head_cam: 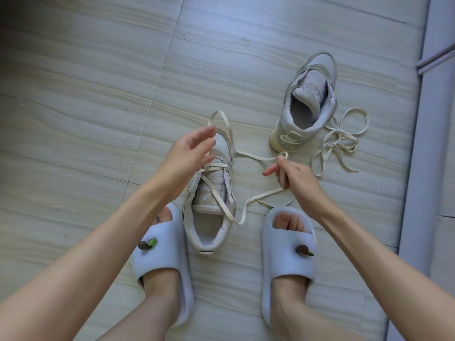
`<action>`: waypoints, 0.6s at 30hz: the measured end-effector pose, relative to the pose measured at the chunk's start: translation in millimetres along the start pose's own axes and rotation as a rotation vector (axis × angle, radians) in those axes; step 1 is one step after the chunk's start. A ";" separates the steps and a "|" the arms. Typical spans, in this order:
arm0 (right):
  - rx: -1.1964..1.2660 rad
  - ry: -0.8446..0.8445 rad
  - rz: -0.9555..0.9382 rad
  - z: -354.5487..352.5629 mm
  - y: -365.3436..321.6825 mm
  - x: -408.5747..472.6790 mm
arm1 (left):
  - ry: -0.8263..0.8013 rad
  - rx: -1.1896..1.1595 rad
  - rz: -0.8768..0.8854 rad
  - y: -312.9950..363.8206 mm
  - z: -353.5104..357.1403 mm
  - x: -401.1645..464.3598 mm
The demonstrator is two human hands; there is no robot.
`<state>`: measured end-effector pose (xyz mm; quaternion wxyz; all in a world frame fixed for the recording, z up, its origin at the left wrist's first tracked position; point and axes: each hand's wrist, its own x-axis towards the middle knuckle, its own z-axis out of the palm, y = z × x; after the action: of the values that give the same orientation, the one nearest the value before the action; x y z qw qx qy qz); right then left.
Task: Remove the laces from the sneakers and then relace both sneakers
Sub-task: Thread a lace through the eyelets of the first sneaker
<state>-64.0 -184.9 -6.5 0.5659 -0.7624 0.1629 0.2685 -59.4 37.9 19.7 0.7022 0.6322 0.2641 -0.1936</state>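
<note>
I see 2 grey sneakers on the pale tiled floor (86, 94). The near sneaker (210, 203) stands between my 2 feet, each in a light blue slide, the left slide (165, 257) and the right slide (286, 252) just beside it. Its cream lace (256, 157) is only partly threaded: a few crossings sit over the tongue, a loop rises past the toe, and loose lengths trail out to the right across the floor.

My left hand (190, 151) hovers over the front of that sneaker with fingers spread and relaxed, its grip open; whether a fingertip touches the loop I cannot tell. My right hand (291, 175) is to the right of the sneaker, its grip closed on the lace, pinching a strand that runs up from below and bends over at the fingertips.

The far sneaker (307, 104) stands well apart at upper right, heel toward me, with no lace in it. A second lace (341, 141) lies tangled on the floor just beside its right
</note>
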 end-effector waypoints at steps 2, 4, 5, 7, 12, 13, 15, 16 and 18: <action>0.133 -0.018 0.028 8.6 -2.6 3.3 | 0.094 0.388 0.082 -12.4 1.7 -2.6; 0.150 -0.042 0.073 16.5 -3.4 7.7 | 0.118 0.670 0.139 -24.6 4.5 -8.7; 0.134 -0.069 0.087 20.4 -3.8 9.6 | 0.105 0.772 0.166 -30.5 5.8 -11.2; 0.097 -0.121 0.107 27.8 -5.0 13.2 | 0.055 0.919 0.195 -39.6 7.6 -12.0; 0.024 -0.171 0.126 43.7 -7.1 21.4 | 0.045 0.986 0.211 -47.2 6.3 -4.8; 0.005 -0.167 0.121 45.4 -7.1 22.7 | 0.048 0.983 0.224 -48.7 6.9 -4.6; -0.044 -0.149 0.106 48.4 -7.3 24.5 | 0.063 0.962 0.247 -51.7 8.4 -5.1; -0.084 -0.144 0.096 49.7 -7.3 25.3 | 0.079 0.945 0.257 -53.1 9.1 -5.4; -0.184 -0.144 0.073 52.0 -5.8 26.4 | 0.105 0.924 0.284 -55.4 10.2 -5.6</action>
<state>-51.3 -132.2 -28.9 0.4936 -0.7834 0.1238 0.3568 -96.1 20.5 -19.8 0.3530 0.9167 0.0966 -0.1606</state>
